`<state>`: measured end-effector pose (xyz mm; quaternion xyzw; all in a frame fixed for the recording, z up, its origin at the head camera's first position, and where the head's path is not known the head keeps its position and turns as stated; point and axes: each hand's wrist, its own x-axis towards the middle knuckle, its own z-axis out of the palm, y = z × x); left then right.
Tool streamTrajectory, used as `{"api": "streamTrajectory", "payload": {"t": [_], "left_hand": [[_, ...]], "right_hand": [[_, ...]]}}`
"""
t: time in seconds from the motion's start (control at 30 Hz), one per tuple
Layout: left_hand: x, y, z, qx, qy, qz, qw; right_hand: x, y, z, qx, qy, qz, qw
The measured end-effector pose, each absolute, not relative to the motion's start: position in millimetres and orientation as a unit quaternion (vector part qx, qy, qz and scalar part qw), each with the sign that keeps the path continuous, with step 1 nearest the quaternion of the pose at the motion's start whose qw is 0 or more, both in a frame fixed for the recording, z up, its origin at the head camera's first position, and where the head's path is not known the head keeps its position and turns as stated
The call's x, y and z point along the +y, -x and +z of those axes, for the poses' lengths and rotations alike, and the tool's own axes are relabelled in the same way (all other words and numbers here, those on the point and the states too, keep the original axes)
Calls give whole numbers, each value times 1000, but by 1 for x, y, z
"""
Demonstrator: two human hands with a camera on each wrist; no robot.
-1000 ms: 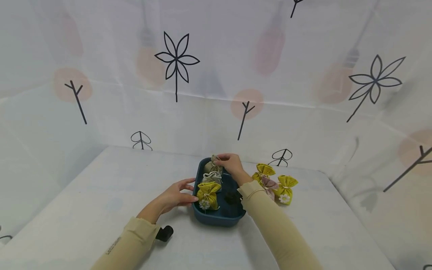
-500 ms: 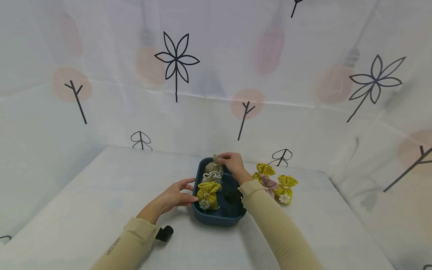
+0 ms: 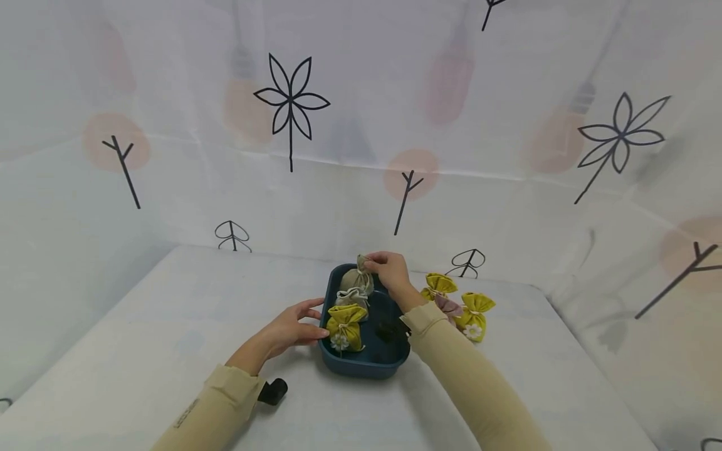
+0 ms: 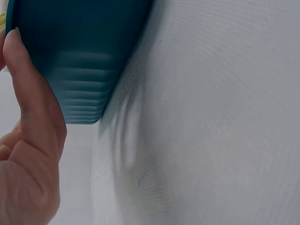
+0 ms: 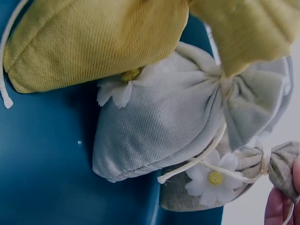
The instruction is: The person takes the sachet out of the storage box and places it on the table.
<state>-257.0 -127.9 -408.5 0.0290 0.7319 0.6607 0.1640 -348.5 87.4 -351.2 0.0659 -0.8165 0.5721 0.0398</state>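
A dark blue tray [image 3: 361, 364] sits on the white table and holds three small drawstring pouches in a row. The far one is a beige pouch [image 3: 358, 280]; my right hand [image 3: 386, 271] pinches its gathered top. Behind it in the row come a pale grey pouch [image 3: 352, 296] and a yellow pouch [image 3: 345, 325] with a white flower. In the right wrist view the beige pouch [image 5: 220, 185] lies under the grey pouch [image 5: 159, 126], with my fingertips [image 5: 281, 206] at its neck. My left hand [image 3: 293, 326] rests with straight fingers against the tray's left wall [image 4: 79, 56].
Right of the tray lie two more yellow pouches [image 3: 474, 313] and a pink one [image 3: 448, 305]. A small black object [image 3: 273, 391] lies near my left sleeve. Patterned white cloth walls close in the table on three sides.
Almost nothing has moved. My right hand keeps its pinch on the beige pouch's top at the tray's far end, and the view has shifted slightly.
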Motion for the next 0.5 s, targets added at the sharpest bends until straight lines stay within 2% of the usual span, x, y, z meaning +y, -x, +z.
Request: {"api": "streamTrajectory", "payload": {"t": [0.5], "left_hand": [[-129,256,-408,733,-33,659,163]], "right_hand": [[101,323,-330,-804,-89,583,82]]}}
